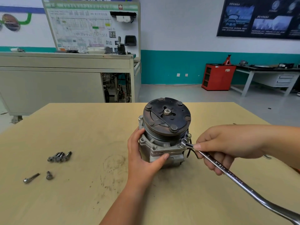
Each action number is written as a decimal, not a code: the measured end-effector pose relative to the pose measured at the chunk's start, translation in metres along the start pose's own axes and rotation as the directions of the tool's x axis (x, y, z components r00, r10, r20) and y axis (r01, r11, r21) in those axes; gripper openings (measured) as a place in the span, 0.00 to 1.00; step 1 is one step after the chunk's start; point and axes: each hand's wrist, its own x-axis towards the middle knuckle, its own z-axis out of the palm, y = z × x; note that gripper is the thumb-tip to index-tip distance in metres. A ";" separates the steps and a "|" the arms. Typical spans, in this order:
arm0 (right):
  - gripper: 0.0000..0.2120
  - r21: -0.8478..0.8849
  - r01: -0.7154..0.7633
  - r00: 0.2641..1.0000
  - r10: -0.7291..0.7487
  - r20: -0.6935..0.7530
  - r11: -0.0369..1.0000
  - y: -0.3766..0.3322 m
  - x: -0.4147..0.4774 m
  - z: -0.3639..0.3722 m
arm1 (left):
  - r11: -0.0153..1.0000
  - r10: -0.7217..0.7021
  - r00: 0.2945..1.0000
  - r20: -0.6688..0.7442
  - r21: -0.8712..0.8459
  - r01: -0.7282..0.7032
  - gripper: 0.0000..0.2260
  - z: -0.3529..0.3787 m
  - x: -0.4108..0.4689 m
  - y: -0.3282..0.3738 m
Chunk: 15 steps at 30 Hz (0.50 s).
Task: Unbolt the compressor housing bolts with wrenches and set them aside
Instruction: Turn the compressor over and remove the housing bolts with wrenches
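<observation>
A grey compressor (162, 148) with a dark round pulley plate on top stands upright on the tan table (81, 127). My left hand (142, 158) grips the housing from the left, thumb across its front. My right hand (227, 146) holds a long chrome wrench (235, 179), whose ring end sits on a bolt at the housing's right corner (183, 142). Another bolt (188, 135) stands just behind it. Several removed bolts (59, 157) lie in a cluster at the left, with two more bolts (31, 178) (49, 175) nearer the front edge.
A second wrench end (267, 156) peeks out behind my right wrist. Beyond the table stand a grey training bench (65, 78) with a wiring board, a red cabinet (218, 77) and a workbench (266, 75) at the back right.
</observation>
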 end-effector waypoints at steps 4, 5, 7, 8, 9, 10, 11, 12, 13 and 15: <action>0.15 0.120 0.015 1.000 -0.015 0.000 0.993 0.000 0.002 0.013 | 1.000 0.008 1.000 -0.005 0.000 -0.008 0.34 0.001 0.000 0.000; 0.15 0.131 0.018 1.000 -0.019 0.007 0.991 0.001 0.002 0.017 | 1.000 0.010 1.000 -0.006 -0.002 -0.010 0.34 0.000 0.000 0.000; 0.14 0.125 0.031 0.999 -0.030 -0.010 0.992 0.003 0.002 0.021 | 1.000 0.011 1.000 -0.008 -0.006 -0.011 0.34 0.000 0.000 -0.001; 0.14 0.117 0.039 0.999 -0.036 -0.032 0.992 0.004 0.001 0.021 | 1.000 0.011 1.000 -0.007 -0.007 -0.011 0.34 0.000 0.000 -0.001; 0.14 0.113 0.046 0.998 -0.040 -0.055 0.993 0.005 0.001 0.020 | 1.000 0.010 1.000 -0.004 -0.007 -0.010 0.34 0.000 0.000 0.000; 0.15 0.118 0.048 0.997 -0.040 -0.072 0.992 0.005 0.000 0.019 | 1.000 0.008 1.000 -0.001 -0.005 -0.008 0.34 0.001 0.000 0.000; 0.15 0.126 0.045 0.996 -0.035 -0.081 0.991 0.005 -0.001 0.017 | 1.000 0.008 1.000 0.001 -0.002 -0.008 0.34 0.001 0.000 0.000; 0.14 0.136 0.039 0.997 -0.028 -0.079 0.990 0.005 -0.001 0.017 | 1.000 0.009 1.000 0.002 -0.001 -0.009 0.34 0.001 0.000 0.000; 0.14 0.145 0.032 0.997 -0.022 -0.068 0.989 0.004 -0.002 0.018 | 1.000 0.009 1.000 0.002 0.001 -0.009 0.34 0.001 0.000 0.000; 0.14 0.167 0.021 0.998 -0.011 -0.060 0.986 0.004 0.000 0.022 | 1.000 0.009 1.000 0.000 0.006 -0.009 0.34 0.000 0.000 0.001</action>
